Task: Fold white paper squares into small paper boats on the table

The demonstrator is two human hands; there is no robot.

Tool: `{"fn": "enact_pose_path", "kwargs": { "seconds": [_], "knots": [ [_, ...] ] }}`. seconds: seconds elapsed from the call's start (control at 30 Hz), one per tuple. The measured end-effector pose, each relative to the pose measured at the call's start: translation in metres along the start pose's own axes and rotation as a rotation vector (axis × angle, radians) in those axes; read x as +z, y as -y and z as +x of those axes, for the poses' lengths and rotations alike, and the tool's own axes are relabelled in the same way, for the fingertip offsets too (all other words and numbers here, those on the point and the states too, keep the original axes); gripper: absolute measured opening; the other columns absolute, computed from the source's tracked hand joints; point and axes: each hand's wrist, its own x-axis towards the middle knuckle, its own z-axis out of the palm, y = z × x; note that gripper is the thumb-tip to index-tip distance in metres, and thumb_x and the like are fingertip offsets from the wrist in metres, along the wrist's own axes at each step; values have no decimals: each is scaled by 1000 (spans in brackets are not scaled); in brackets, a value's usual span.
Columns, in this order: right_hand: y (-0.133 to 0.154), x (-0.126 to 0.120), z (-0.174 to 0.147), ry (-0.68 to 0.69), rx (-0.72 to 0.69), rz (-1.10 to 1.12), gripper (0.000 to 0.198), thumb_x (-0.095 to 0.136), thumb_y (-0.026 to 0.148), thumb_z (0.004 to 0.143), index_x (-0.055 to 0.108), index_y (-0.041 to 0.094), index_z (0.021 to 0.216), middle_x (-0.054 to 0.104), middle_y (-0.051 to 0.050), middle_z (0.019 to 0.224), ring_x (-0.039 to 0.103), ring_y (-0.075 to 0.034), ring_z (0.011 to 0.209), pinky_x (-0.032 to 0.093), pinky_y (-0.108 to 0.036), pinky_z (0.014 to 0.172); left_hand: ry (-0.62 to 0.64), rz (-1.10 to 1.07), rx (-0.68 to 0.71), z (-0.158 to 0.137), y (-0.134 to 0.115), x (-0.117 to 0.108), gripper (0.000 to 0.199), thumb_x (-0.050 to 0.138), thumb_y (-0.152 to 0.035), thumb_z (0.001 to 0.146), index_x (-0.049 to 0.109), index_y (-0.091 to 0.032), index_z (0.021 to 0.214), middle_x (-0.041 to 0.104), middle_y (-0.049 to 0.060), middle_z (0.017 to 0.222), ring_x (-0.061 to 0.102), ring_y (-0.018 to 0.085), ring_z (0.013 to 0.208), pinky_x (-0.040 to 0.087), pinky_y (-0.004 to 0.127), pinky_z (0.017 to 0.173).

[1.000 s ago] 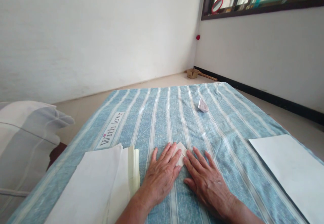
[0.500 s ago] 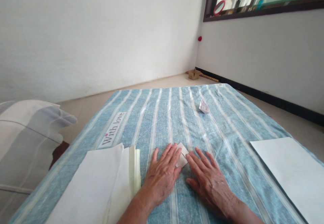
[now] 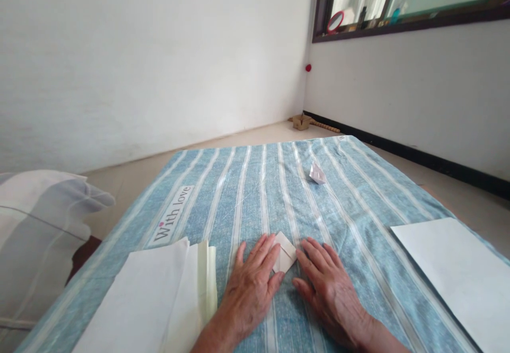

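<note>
A small folded paper square (image 3: 285, 254) lies cornerwise on the striped blue cloth, with a crease or flap edge across its face. My left hand (image 3: 251, 273) rests flat at its left side, fingers stretched out and covering its left corner. On the other side, my right hand (image 3: 326, 278) lies with fingers spread, its index fingertip at the square's right corner. Farther up the cloth stands a small folded paper boat (image 3: 317, 174).
White and yellowish paper sheets (image 3: 139, 289) lie at the left, and another white stack (image 3: 454, 273) at the right. The blue striped cloth (image 3: 223, 199) covers the table. A draped chair (image 3: 40, 236) stands left; a small cardboard box (image 3: 301, 122) sits on the floor.
My left hand has shifted slightly left off the paper square, so more of it shows. My right hand stays at its right corner. The whole view has tilted a little.
</note>
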Motion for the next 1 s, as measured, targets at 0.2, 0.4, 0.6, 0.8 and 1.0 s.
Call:
{"fn": "enact_pose_path", "kwargs": {
  "seconds": [0.2, 0.4, 0.6, 0.8, 1.0],
  "knots": [
    [0, 4, 3, -38, 92, 39, 36, 54, 26, 89, 57, 17, 124, 58, -13, 132, 48, -31, 127, 38, -53, 106, -238, -101, -34, 0, 5, 9, 46, 52, -24, 90, 42, -17, 134, 57, 16, 134, 51, 31, 126, 40, 58, 102],
    [-1, 3, 6, -78, 103, 117, 35, 52, 23, 89, 55, 15, 123, 61, -14, 127, 52, -32, 121, 41, -55, 101, -433, -316, -98, 4, 10, 10, 35, 53, -19, 87, 55, -19, 122, 70, 10, 110, 66, 25, 103, 51, 46, 94],
    [-7, -4, 12, -138, 120, 356, 29, 54, 27, 90, 56, 20, 119, 64, -11, 118, 57, -29, 113, 43, -51, 99, -411, -706, -372, 5, 2, 1, 40, 60, -20, 80, 60, -19, 120, 74, 4, 99, 71, 19, 87, 57, 32, 84],
    [-7, -9, 11, -160, 173, 735, 36, 65, 34, 85, 58, 24, 119, 68, -7, 107, 64, -24, 97, 53, -39, 85, -362, -1103, -445, 6, -8, -13, 38, 63, -19, 77, 63, -19, 115, 74, 0, 85, 71, 15, 74, 59, 23, 70],
    [1, -17, 13, -137, 121, 905, 21, 64, 24, 87, 63, 25, 108, 69, -1, 86, 64, -16, 75, 54, -27, 67, -442, -1042, -295, 2, -13, -17, 34, 63, -11, 79, 65, -26, 110, 75, -4, 89, 72, 12, 80, 57, 20, 79]
  ]
}}
